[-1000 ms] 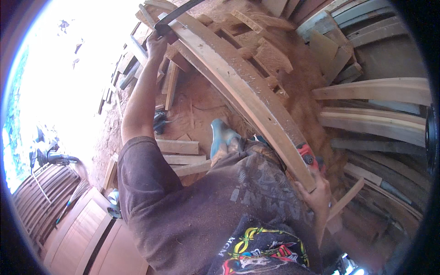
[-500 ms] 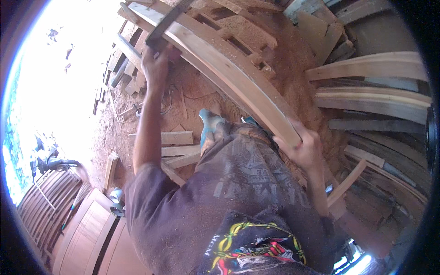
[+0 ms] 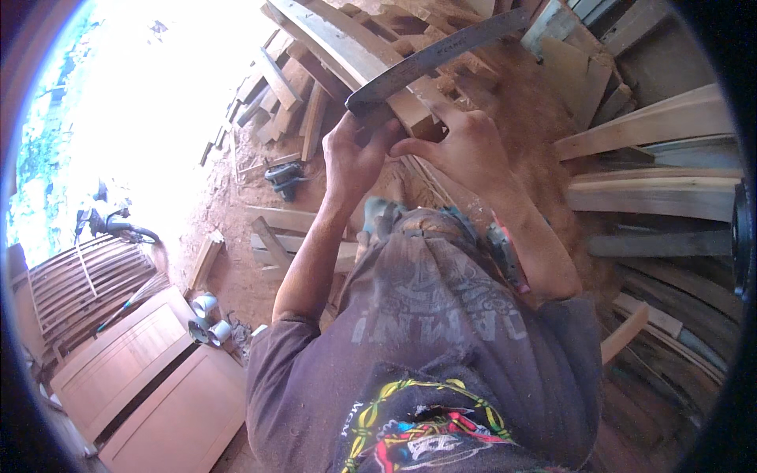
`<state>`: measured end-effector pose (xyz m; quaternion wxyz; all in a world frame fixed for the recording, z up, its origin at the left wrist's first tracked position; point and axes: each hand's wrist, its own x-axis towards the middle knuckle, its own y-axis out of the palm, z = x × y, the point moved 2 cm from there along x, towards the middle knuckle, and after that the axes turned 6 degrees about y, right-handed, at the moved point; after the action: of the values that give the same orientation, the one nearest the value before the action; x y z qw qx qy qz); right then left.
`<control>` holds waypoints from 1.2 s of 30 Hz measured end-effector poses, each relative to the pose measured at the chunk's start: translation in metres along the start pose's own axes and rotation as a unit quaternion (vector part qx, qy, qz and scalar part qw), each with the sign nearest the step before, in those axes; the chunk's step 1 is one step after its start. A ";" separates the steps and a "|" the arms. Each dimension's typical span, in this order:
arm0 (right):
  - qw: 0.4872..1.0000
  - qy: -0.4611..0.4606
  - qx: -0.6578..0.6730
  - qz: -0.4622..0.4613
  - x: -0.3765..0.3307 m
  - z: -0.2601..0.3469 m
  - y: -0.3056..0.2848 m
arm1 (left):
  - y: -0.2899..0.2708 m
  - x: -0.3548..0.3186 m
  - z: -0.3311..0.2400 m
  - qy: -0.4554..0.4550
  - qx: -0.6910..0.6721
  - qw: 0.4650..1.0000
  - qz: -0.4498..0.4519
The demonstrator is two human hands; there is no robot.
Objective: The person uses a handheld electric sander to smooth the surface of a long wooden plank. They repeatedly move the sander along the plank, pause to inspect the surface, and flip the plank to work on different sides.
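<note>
My left hand (image 3: pixel 355 150) is closed round the handle end of a long flat metal blade (image 3: pixel 441 51) that slants up to the right. The blade lies across a curved wooden plank (image 3: pixel 331 39) that runs from the top centre down toward my hands. My right hand (image 3: pixel 465 146) is close beside the left, its fingers curled on the plank's lower end just below the blade. Both forearms rise from my dusty grey shirt (image 3: pixel 441 331) at the lower centre.
Wooden door panels (image 3: pixel 150 378) lie at the lower left with white cups (image 3: pixel 206 319) beside them. A slatted frame (image 3: pixel 87 284) stands at the left. A dark power tool (image 3: pixel 284 177) and offcuts (image 3: pixel 276 225) lie on red sawdust. Stacked planks (image 3: pixel 654 189) fill the right.
My right hand has left the plank's lower right part and come up next to the left hand. The view has tilted so the blade and the plank's end are closer.
</note>
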<state>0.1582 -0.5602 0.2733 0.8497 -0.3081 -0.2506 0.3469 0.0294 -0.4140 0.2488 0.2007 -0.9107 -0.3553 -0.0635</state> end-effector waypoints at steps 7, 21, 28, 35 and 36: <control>0.999 0.021 -0.022 0.022 0.002 -0.005 0.007 | 0.000 0.000 0.005 -0.056 -0.035 0.998 0.001; 0.995 0.050 0.054 0.069 -0.003 -0.014 0.011 | -0.006 0.010 0.037 -0.012 -0.023 0.999 -0.026; 0.995 0.064 0.066 0.045 -0.003 -0.008 0.015 | -0.033 0.064 0.050 -0.039 -0.060 0.997 -0.016; 0.995 0.073 0.031 0.062 -0.002 -0.015 0.006 | -0.019 0.065 0.049 -0.071 -0.072 0.995 -0.014; 0.995 0.074 0.028 0.068 -0.003 -0.018 0.009 | -0.020 0.065 0.059 -0.062 -0.071 0.995 -0.017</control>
<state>0.1640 -0.5630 0.2540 0.8483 -0.3258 -0.1559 0.3874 0.0622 -0.3364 0.2182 0.1123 -0.9188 -0.3767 -0.0352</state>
